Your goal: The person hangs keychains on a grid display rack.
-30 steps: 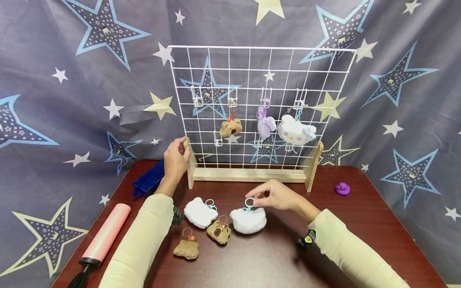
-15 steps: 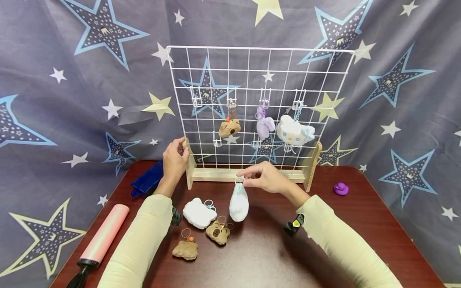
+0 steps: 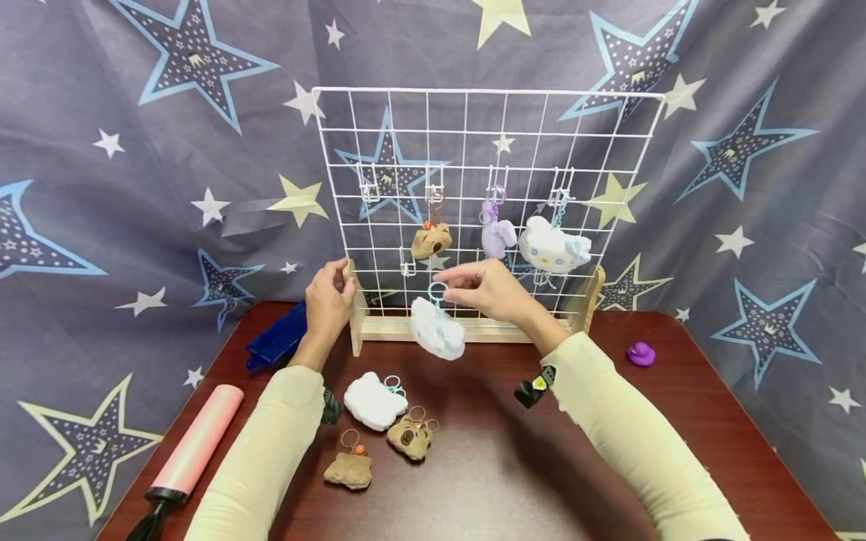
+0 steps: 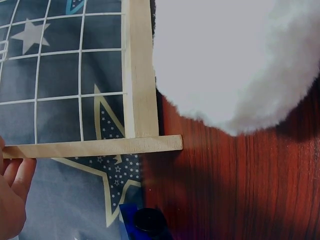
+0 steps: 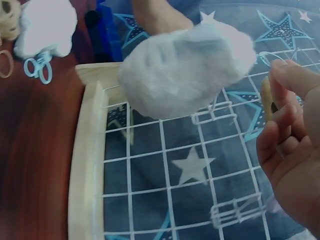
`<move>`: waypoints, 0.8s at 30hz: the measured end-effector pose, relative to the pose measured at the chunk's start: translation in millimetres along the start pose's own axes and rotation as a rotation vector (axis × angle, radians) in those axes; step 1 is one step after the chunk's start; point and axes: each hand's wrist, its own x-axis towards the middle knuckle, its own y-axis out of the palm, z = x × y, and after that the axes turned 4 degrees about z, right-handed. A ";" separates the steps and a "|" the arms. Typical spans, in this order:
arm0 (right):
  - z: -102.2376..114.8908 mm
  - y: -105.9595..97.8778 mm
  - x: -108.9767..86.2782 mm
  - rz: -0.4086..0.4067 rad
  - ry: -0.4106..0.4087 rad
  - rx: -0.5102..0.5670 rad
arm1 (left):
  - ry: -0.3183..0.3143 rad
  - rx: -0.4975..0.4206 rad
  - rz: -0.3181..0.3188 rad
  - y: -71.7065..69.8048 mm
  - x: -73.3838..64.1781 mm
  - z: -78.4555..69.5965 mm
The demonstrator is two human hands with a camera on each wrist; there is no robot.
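My right hand (image 3: 494, 291) pinches the light-blue ring of a white plush keychain (image 3: 438, 330), which hangs in the air before the wire grid rack (image 3: 399, 328). In the right wrist view the plush (image 5: 185, 72) dangles from the thumb and fingertips (image 5: 282, 70). My left hand (image 3: 329, 297) grips the rack's left wooden upright (image 3: 356, 319) near its top. Higher on the grid, a brown bear keychain (image 3: 431, 241), a purple plush keychain (image 3: 498, 237) and a white cat-face plush keychain (image 3: 553, 248) hang from hooks. One upper-left hook (image 3: 369, 192) and a lower-left hook (image 3: 408, 268) are bare.
On the table lie another white plush keychain (image 3: 374, 401) and two brown plush keychains, one face up (image 3: 410, 437), the other (image 3: 349, 469) nearer me. A pink pump (image 3: 199, 436) and a blue object (image 3: 277, 336) lie left; a purple duck (image 3: 641, 354) sits right.
My right hand has lifted the white plush keychain off the table and carried it up and slightly left, toward the grid. The left hand has stayed on the upright.
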 end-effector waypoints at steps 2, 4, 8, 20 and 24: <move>5.9 -0.6 5.8 -0.009 -0.005 0.002 | -0.002 0.001 0.002 -0.3 -0.8 -0.3; 11.5 -1.1 11.6 -0.017 -0.018 -0.006 | -0.006 0.001 0.007 -0.7 -1.3 -0.6; 22.4 -2.0 24.2 -0.041 -0.038 -0.037 | -0.021 -0.008 0.014 -1.9 -1.3 0.0; 58.0 -2.2 55.8 -0.148 -0.003 -0.049 | -0.020 0.000 -0.001 -2.7 -0.2 1.7; 68.7 -1.3 66.1 -0.184 0.007 -0.053 | -0.023 0.001 0.019 -1.7 0.3 0.8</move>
